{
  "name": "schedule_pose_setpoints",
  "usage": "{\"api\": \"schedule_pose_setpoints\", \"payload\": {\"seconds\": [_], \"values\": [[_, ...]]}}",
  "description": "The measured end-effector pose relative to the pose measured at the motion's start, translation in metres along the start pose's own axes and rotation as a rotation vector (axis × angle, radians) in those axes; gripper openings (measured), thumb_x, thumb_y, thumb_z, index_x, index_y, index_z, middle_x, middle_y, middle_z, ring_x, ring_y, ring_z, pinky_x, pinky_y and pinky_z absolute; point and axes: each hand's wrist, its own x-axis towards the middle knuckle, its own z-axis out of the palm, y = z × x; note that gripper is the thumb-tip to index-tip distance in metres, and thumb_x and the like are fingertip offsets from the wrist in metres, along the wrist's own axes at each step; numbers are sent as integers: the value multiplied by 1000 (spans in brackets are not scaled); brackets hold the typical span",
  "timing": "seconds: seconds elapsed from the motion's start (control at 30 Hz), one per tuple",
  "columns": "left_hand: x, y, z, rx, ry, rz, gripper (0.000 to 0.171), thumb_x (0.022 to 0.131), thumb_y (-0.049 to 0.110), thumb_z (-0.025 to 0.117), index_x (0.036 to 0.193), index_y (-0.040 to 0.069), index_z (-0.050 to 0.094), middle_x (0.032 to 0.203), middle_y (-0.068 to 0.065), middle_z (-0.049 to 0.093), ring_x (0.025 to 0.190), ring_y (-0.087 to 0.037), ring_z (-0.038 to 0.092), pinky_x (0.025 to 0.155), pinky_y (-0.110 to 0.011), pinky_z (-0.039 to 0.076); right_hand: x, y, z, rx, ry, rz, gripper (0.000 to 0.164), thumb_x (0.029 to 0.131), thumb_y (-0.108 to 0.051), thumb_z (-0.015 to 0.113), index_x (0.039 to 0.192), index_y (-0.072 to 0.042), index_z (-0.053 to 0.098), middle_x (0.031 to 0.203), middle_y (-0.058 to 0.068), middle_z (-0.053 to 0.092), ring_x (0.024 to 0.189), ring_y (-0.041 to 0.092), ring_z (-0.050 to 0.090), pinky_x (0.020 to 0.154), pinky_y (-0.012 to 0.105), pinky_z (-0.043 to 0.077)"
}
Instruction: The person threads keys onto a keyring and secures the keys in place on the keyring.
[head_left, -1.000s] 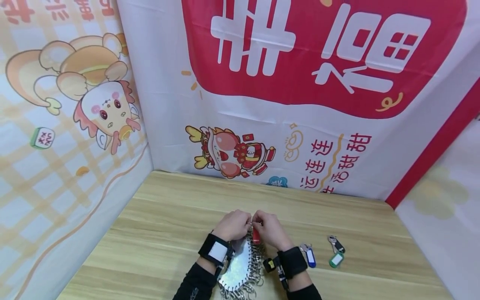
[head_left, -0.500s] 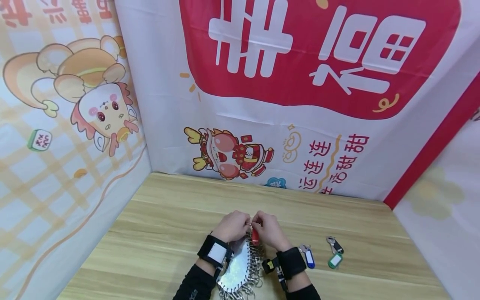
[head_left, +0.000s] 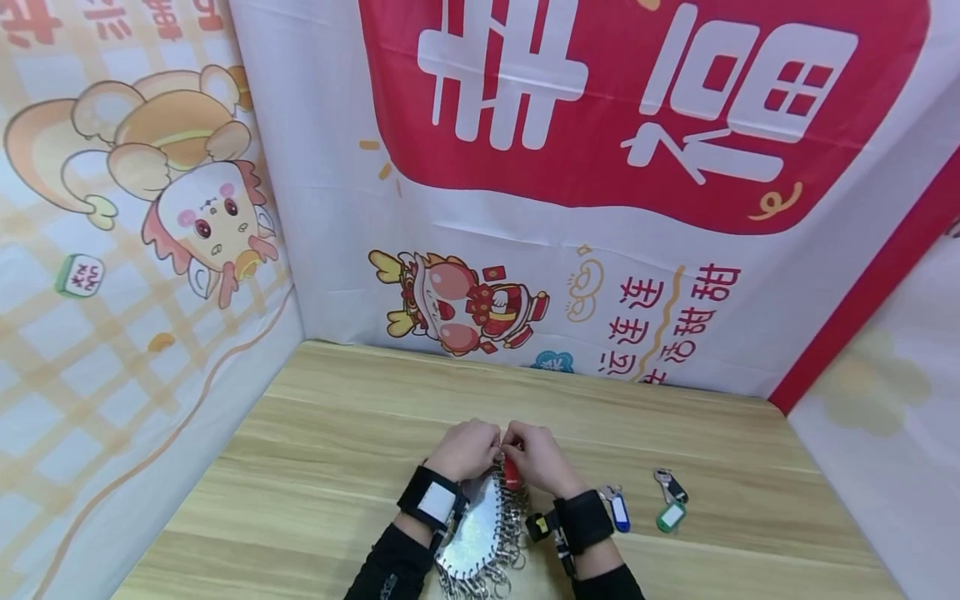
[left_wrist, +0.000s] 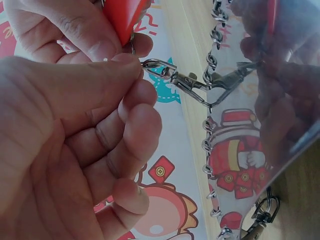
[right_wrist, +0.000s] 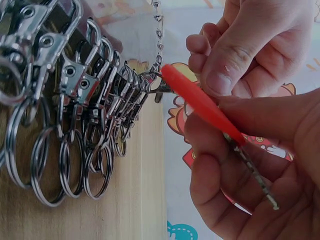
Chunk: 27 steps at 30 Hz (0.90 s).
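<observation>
A shiny curved plate (head_left: 474, 537) lies between the forearms, its edge lined with small links, snap hooks and split rings (right_wrist: 45, 165). At its far end the left hand (head_left: 468, 450) pinches the end of a snap hook (left_wrist: 185, 82) between thumb and forefinger; that hook hangs from the plate's linked edge. Close beside it, the right hand (head_left: 538, 458) holds a red key tag (right_wrist: 200, 102) with a key (right_wrist: 257, 175) on it. The two hands' fingertips meet around the thin ring (left_wrist: 132, 46) at the tag's end, which the fingers partly hide.
A blue key tag (head_left: 619, 512) lies on the wooden table (head_left: 300, 467) just beyond the right wrist strap. Farther right lie a green key tag (head_left: 671, 516) and a dark-headed key (head_left: 677, 490). Printed cloth walls (head_left: 337, 208) rise at the table's back and sides.
Both hands stay in nearly the same place, holding the hook and the red tag. The head view shifts slightly; the blue and green tags lie as before.
</observation>
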Motion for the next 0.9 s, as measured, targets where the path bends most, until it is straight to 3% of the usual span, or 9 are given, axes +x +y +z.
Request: {"api": "schedule_pose_setpoints", "payload": {"seconds": [0.2,0.5,0.9], "values": [[-1,-1,2,-41,13,-15,24,91,15,59,68,17,52,60,6,47,51,-9,45,50,-24,38,-1,0,-1,35,-24,47,8,91,-3,60,84,-7,62,76,1,62,58,7,52,54,24,44],[2,-2,5,-72,9,-36,20,90,14,59,71,17,56,64,8,50,54,-8,48,51,-24,40,0,0,1,31,16,156,10,92,-5,58,83,-9,59,73,-3,58,60,9,53,52,24,45],[2,-1,4,-31,29,-23,26,89,13,56,65,15,48,54,4,42,47,-11,42,48,-25,35,0,0,-1,15,7,39,12,90,-4,61,82,-12,62,74,-3,61,57,7,51,52,24,43]]}}
